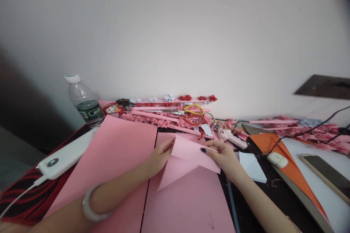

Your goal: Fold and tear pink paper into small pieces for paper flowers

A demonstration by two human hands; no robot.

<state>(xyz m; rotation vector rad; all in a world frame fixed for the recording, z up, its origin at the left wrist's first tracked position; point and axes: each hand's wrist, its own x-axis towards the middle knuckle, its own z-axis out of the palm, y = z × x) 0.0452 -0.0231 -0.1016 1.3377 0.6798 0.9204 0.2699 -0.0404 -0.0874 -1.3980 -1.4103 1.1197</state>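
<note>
A light pink sheet of paper (pixel 188 154), partly folded with a loose pointed flap, is held between my two hands. On its left edge my left hand (pixel 161 156) is closed, with the fingertips hidden behind the paper. My right hand (pixel 222 156) pinches the upper right edge, the dark-nailed thumb on top. Beneath the folded paper lies a large pink sheet (pixel 188 207), and a second large pink sheet (pixel 109 167) is under my left forearm.
Along the wall lie scissors (pixel 193 110), a pink glue gun (pixel 232 138) and paper roses (pixel 161 123). A water bottle (pixel 86 102) and a white power bank (pixel 65 156) stand left. White paper slips (pixel 253 167), orange paper (pixel 290 169) and a phone (pixel 326 174) lie right.
</note>
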